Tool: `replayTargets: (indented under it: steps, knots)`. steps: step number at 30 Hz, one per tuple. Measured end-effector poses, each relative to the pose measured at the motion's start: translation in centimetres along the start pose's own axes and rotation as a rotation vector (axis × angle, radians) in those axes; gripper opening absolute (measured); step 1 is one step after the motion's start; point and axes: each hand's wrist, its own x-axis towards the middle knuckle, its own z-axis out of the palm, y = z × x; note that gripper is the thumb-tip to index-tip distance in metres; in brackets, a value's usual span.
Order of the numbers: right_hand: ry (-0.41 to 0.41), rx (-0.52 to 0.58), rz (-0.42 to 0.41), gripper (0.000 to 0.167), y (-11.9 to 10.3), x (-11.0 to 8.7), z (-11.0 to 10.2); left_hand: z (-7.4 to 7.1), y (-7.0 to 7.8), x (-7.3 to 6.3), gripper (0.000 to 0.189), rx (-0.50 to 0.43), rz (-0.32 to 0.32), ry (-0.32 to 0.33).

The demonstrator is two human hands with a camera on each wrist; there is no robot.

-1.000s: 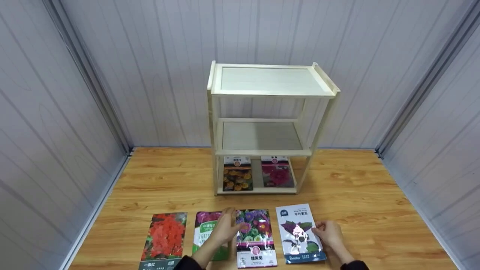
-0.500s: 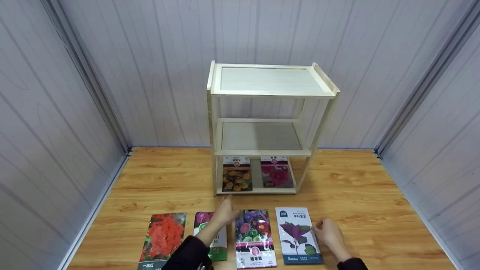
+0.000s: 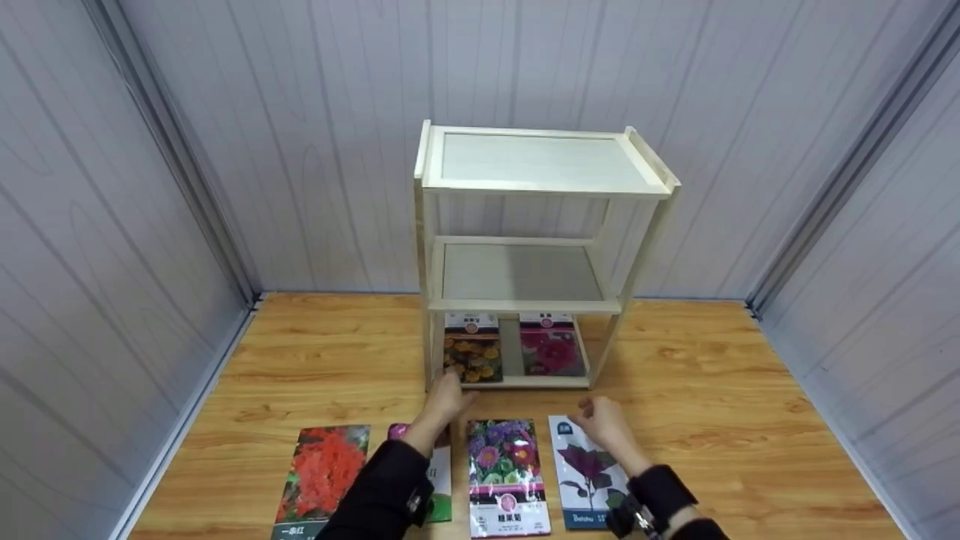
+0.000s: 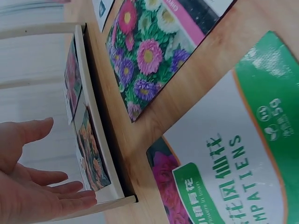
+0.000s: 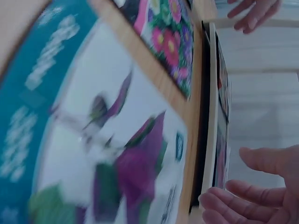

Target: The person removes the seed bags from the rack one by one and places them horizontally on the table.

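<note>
Clock positions as in the head view, shelf unit (image 3: 525,306) as dial centre.

Green-and-white packet (image 3: 441,480), near 7 o'clock on the bench (image 3: 720,390): largely hidden under left sleeve (image 3: 382,495); cut off in the left wrist view. Red-flower packet (image 3: 328,469), between 7 and 8 o'clock: foot cut off by the frame edge. Aster packet (image 3: 510,480), 6 o'clock: fully visible. Purple-leaf packet (image 3: 587,465), between 5 and 6 o'clock: partly covered by right hand (image 3: 606,424) and wrist strap (image 3: 660,491); lettering blurred in the right wrist view. Orange-flower packet (image 3: 474,352) and magenta-flower packet (image 3: 553,352), on the lower tier (image 3: 511,349): upper ends hidden by the middle tier (image 3: 521,271).

Left hand (image 3: 446,397), 7 o'clock: thumb spread, fingers loosely extended, holding nothing; contact with orange-flower packet impossible to tell. Right hand, 5 o'clock: likewise spread, holding nothing.

Compared with half a second ago: left hand farther towards 12 o'clock, now at the lower tier's front; right hand shifted from the purple-leaf packet's 3 o'clock edge to its upper corner, strap newly visible; all packets essentially unmoved.
</note>
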Motion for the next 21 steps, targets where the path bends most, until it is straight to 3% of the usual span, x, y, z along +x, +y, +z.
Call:
replayTargets:
  steps: [3, 5, 7, 9, 11, 12, 14, 16, 17, 18, 21]
  knots:
    - [-0.004, 0.041, -0.047, 0.027, -1.1, 1.1, 0.9, 0.3, -0.4, 0.9, 0.064, -0.002, -0.003, 0.02]
    - [-0.004, 0.075, -0.079, 0.027, -1.8, 1.8, 1.4, 1.1, -1.6, 2.2, 0.064, 0.015, 0.014, 0.042]
    - [-0.001, 0.102, -0.102, 0.029, -2.5, 2.4, 2.0, 3.8, -5.1, 5.4, 0.068, 0.061, 0.073, 0.109]
    - [0.0, 0.116, -0.117, 0.032, -3.3, 3.0, 2.5, 6.9, -9.1, 9.5, 0.075, 0.11, 0.083, 0.135]
    - [-0.004, 0.14, -0.113, 0.035, -4.0, 3.7, 3.2, 8.6, -11.5, 11.9, 0.078, 0.18, 0.096, 0.177]
    - [0.0, 0.153, -0.117, 0.036, -4.2, 4.0, 3.6, 9.0, -11.8, 12.7, 0.079, 0.186, 0.063, 0.167]
    - [0.01, 0.173, -0.111, 0.038, -4.1, 5.1, 4.6, 7.3, -9.5, 11.3, 0.072, 0.181, -0.004, 0.13]
    - [0.056, 0.182, -0.163, 0.041, -1.7, 7.5, 7.3, 4.8, -5.9, 8.1, 0.061, 0.16, -0.019, 0.151]
    - [0.055, 0.179, -0.144, 0.047, -0.5, 8.9, 8.5, 3.8, -4.4, 6.7, 0.058, 0.145, -0.031, 0.161]
    - [0.062, 0.151, -0.137, 0.052, 1.2, 10.5, 10.2, 2.7, -2.9, 5.4, 0.053, 0.122, -0.054, 0.144]
    - [0.084, 0.082, -0.111, 0.064, 7.2, 15.8, 15.8, 1.5, -0.8, 3.4, 0.043, 0.115, -0.058, 0.18]
